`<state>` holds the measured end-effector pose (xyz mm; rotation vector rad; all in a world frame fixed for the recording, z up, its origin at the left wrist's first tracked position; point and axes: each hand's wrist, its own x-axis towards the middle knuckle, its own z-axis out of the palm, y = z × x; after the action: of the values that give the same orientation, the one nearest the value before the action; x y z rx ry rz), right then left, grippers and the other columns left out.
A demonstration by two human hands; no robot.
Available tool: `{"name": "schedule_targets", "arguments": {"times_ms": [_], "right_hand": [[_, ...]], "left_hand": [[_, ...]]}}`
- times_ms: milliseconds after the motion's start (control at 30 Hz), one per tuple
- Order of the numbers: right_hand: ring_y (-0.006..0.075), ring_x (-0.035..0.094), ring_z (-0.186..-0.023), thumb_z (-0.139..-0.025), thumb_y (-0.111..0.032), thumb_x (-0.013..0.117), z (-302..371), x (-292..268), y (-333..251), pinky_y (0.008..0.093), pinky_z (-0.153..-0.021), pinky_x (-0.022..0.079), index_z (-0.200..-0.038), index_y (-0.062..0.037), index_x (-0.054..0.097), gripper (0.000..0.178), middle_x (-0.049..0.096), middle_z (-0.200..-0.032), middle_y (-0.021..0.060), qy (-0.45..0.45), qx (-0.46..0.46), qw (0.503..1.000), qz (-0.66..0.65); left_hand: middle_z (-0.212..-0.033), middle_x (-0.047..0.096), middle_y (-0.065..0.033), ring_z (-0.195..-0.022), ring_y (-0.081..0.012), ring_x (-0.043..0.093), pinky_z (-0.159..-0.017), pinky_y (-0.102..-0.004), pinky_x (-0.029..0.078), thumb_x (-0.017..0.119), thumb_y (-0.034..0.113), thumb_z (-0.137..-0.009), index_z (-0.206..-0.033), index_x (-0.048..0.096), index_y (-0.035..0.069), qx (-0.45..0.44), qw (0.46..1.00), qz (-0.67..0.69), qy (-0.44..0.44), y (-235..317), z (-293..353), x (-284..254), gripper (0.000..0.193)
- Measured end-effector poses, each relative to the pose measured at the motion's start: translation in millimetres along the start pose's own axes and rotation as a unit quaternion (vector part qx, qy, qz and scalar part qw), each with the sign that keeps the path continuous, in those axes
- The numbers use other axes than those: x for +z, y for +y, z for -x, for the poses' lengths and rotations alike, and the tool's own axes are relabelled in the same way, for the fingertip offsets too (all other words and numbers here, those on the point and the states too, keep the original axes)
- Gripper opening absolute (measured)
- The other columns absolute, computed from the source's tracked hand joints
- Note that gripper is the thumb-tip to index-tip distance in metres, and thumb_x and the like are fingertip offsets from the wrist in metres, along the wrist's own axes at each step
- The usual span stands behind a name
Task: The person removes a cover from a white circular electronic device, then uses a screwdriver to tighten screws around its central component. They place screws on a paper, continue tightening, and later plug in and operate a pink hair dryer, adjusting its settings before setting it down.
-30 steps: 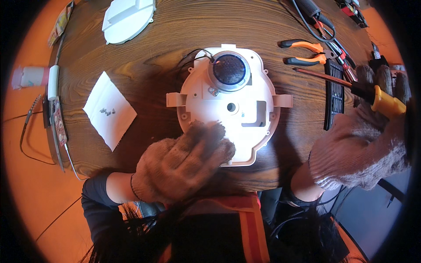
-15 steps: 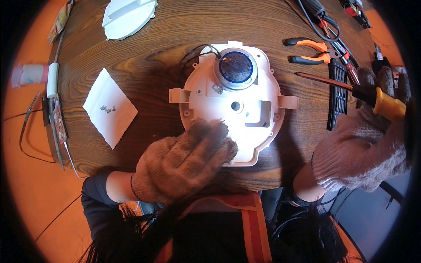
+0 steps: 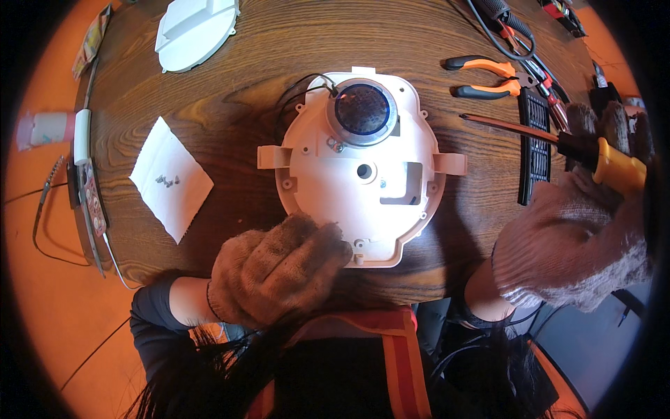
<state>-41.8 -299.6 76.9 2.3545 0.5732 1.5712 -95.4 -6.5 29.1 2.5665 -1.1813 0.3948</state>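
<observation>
A white round plastic housing (image 3: pixel 324 185) lies on the wooden table in front of me. Near its far edge sits a round speaker (image 3: pixel 361 109) with a dark mesh face and a black wire. My left hand (image 3: pixel 276 269), in a knitted work glove, is at the housing's near-left rim with its fingers curled together. Its fingertips hide whatever may be between them. Off to the right, my gloved right hand (image 3: pixel 569 237) grips a screwdriver (image 3: pixel 618 167) by its yellow and black handle, the shaft pointing left, apart from the housing.
Several small screws (image 3: pixel 167 181) rest on a piece of white paper (image 3: pixel 174 213) at left. A white cover (image 3: pixel 199 35) lies at the far left. Orange-handled pliers (image 3: pixel 492 91), a black slotted strip (image 3: pixel 535 153) and a coiled cable (image 3: pixel 499 31) occupy the right side.
My left hand has drawn back left from the housing's middle toward its near rim, its fingers more curled. The right hand still holds the screwdriver in nearly the same spot.
</observation>
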Motion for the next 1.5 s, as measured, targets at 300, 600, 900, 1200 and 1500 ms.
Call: {"name": "schedule_targets", "arguments": {"times_ms": [300,600,900,1200,1500], "right_hand": [[0.0159,0.063,-0.062,-0.086,-0.009,0.052,-1.3,-1.4,-4.4,0.0194,-0.049,0.052,-0.125,0.0007,0.043,0.041,0.062,-0.091,0.0159,-0.024,-0.022,0.996,0.078],[0.0215,0.061,-0.075,-0.085,-0.005,0.05,-24.9,5.8,-12.2,0.0255,-0.058,0.053,-0.129,-0.0018,0.038,0.045,0.057,-0.099,0.0162,0.032,-0.131,0.981,0.137],[0.0171,0.061,-0.068,-0.088,0.006,0.04,-32.0,11.4,-41.0,0.0203,-0.048,0.052,-0.137,-0.003,0.026,0.052,0.053,-0.102,0.021,0.007,-0.119,0.992,0.037],[0.0146,0.055,-0.058,-0.087,0.01,0.04,-20.1,12.0,-61.7,0.0215,-0.046,0.05,-0.136,0.0003,0.026,0.052,0.052,-0.097,0.0191,-0.043,-0.104,0.994,-0.002],[0.0225,0.062,-0.08,-0.091,0.001,0.041,-53.8,19.4,-116.7,0.0243,-0.059,0.055,-0.129,0.0054,0.032,0.039,0.052,-0.105,0.0235,0.114,0.262,0.904,-0.317]], "left_hand": [[-0.104,0.057,-0.0101,-0.076,-0.0199,0.063,-0.046,-0.0261,0.052,0.065,0.017,-0.078,-0.089,0.066,0.01,0.002,1.0,0.016,-0.02,0.6,-3.7,-2.5,0.013],[-0.112,0.054,-0.0006,-0.099,-0.016,0.051,-0.065,-0.0247,0.043,0.066,0.029,-0.079,-0.104,0.062,0.02,-0.048,0.999,-0.009,0.011,6.1,13.2,1.7,0.027],[-0.1,0.056,-0.0002,-0.069,-0.0078,0.052,-0.06,-0.0235,0.039,0.068,0.049,-0.074,-0.111,0.059,0.024,-0.096,0.956,0.096,0.258,32.9,11.5,13.5,0.045],[-0.126,0.049,-0.023,-0.044,-0.0015,0.047,-0.034,-0.017,0.035,0.049,0.027,-0.09,-0.13,0.047,0.026,0.004,0.993,0.074,-0.09,-18.7,3.8,2.0,0.04],[-0.116,0.056,-0.0211,-0.047,-0.0049,0.047,-0.036,-0.02,0.035,0.05,0.031,-0.088,-0.125,0.052,0.024,0.017,0.987,0.116,-0.112,-21.8,2.5,-9.5,0.037]]}}
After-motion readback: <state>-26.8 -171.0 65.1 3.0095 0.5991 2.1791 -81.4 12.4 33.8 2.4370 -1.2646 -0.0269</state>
